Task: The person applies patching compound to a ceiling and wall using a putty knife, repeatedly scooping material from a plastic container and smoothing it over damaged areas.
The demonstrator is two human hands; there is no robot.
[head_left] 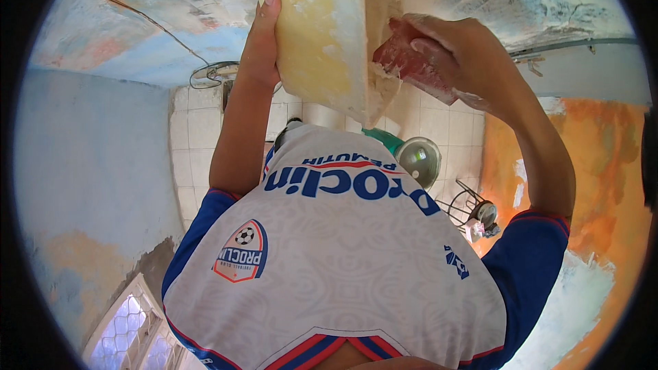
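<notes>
My left hand (260, 48) grips a pale yellow plastic tub (319, 41) by its side, thumb lying along the outer wall. The tub is tipped so that its mouth faces right, and whitish smears cover its outside. Beige putty (384, 92) coats the inside and the rim. In my right hand (473, 55) is a red putty scraper (417, 62), its blade edge at the tub's mouth, touching the putty. More putty sticks to the scraper and to my fingers. What lies deeper in the tub is hidden.
A patchy blue-white wall (548, 0) rises in front, with a loose cable (151, 20) at its left. On the tiled floor (195, 137) below stand a round pail (419, 162), a green object (382, 138) and a metal-framed stand (469, 209). An orange-patched wall (596, 157) is on the right.
</notes>
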